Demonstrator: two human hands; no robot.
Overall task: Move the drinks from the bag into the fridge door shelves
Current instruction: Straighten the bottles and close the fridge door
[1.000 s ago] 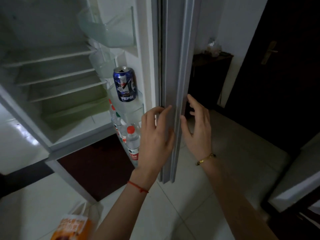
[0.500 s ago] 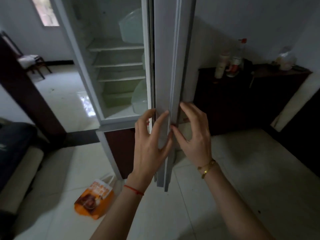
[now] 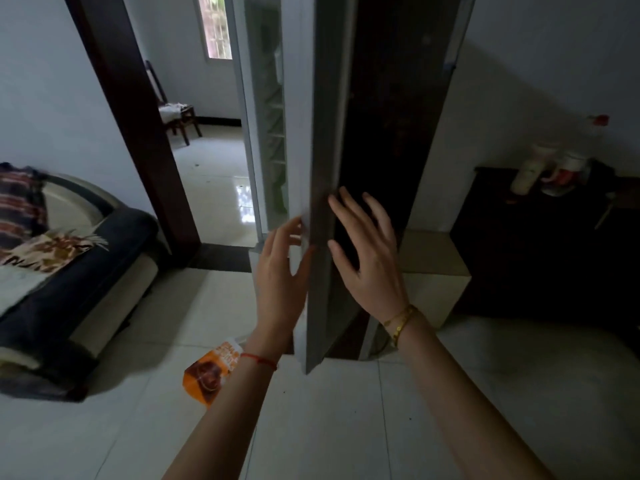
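Note:
The fridge door stands nearly edge-on in front of me, with its dark outer face turned to the right. Only a narrow slit of the fridge interior shows, with white shelves inside. The door shelves and the drinks are hidden. My left hand lies flat against the door's left inner edge, fingers apart. My right hand rests spread on the dark outer face. Neither hand holds anything. The orange bag lies on the floor tiles below my left wrist.
A dark sofa with a patterned cushion stands at the left. A doorway behind it opens to a room with a chair. At the right stands a dark cabinet with bottles on top, beside a beige box.
The door has swung much further toward shut, hiding the cola can and bottles on its shelves. Both hands stayed on the door edge, and my view turned left.

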